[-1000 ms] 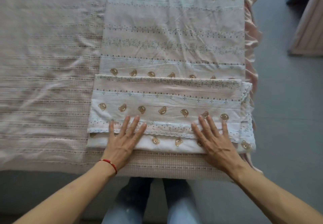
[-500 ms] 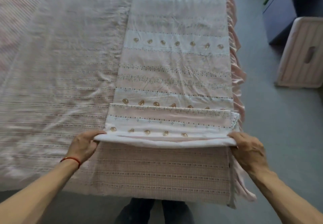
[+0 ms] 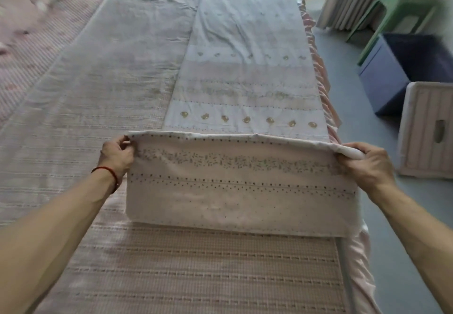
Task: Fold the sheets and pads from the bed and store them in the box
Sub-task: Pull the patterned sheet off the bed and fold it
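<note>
Left hand [image 3: 117, 155] and right hand [image 3: 365, 164] each pinch an upper corner of the folded end of the printed sheet [image 3: 242, 186], lifted off the bed [image 3: 196, 272]; the rest lies flat ahead. Risks, as judged: uneven carry skews the fold; a slipped pinch spills the layers; the right edge, near the mattress side, may slide off. Blue box [image 3: 382, 78] waits on the floor.

Folded end of the sheet lifted and carried up the bed

A second ago both palms lay flat on the folded sheet [image 3: 242, 186]; now the left hand [image 3: 117, 156] and right hand [image 3: 365, 164] pinch its two corners, the fold raised and hanging below the fingers [image 3: 353, 153], with more bare pad [image 3: 196, 272] showing beneath it.
</note>
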Demonstrator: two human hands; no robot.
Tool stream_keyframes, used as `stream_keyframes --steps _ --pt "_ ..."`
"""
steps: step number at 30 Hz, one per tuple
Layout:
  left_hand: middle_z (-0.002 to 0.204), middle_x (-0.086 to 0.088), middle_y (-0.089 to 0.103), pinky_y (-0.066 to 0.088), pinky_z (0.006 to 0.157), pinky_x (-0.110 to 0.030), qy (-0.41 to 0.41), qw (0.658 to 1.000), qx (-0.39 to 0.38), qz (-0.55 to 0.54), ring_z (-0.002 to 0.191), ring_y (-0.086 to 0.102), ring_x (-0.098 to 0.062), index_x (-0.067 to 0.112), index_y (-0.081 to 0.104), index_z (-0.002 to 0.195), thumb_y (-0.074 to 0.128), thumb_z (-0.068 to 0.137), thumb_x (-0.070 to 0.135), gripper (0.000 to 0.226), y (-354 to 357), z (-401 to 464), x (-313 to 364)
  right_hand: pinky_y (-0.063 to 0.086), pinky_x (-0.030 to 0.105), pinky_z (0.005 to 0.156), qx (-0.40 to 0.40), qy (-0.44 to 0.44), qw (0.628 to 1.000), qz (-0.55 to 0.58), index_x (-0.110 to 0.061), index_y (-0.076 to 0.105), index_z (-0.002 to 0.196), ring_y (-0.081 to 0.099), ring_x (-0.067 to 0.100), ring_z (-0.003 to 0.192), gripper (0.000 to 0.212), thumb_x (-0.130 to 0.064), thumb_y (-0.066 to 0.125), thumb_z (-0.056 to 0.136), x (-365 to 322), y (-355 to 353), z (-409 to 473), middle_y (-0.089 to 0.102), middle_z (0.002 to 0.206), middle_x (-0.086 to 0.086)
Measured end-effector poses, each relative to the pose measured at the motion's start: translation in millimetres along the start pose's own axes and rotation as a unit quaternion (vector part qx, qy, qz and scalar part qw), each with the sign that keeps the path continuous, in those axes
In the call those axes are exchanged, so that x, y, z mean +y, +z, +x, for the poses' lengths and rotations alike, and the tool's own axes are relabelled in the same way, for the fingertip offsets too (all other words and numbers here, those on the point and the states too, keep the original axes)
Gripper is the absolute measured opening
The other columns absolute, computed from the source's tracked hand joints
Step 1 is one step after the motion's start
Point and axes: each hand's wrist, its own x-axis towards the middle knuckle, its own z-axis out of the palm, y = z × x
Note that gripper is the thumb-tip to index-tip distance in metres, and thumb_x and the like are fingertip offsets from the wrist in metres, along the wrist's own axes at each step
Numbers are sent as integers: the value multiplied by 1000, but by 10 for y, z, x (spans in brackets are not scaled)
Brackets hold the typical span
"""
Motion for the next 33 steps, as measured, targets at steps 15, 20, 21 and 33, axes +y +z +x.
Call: stream_keyframes --steps 15,20,21,33 --pt "96 -7 72 54 86 -40 -7 998 4 59 95 69 -29 18 70 102 75 90 33 20 734 541 -506 56 46 87 -58 118 991 -20 -14 69 116 70 35 95 49 -50 77 84 789 731 756 74 102 9" --pt "146 -19 47 40 103 -52 46 965 90 241 131 45 -39 27 46 144 56 98 42 50 1050 461 -317 34 62 107 98 -89 956 -263 -13 30 154 40 44 135 73 -50 53 95 492 1059 515 35 153 23" --pt "159 -14 28 31 109 -58 100 942 91 308 141 30 -38 39 34 151 44 100 49 53 1184 394 -263 15 62 118 47 -141 937 -316 -23 21 161 23 40 150 78 -57 41 95 470 1131 493 19 166 16" --pt "171 1 1 -5 113 -76 154 875 -21 458 156 -5 -36 59 4 154 21 96 54 60 1935 411 -516 1 61 125 -26 -48 942 -332 -38 2 164 -9 32 158 81 -65 23 91 1127 1632 650 -12 172 4"
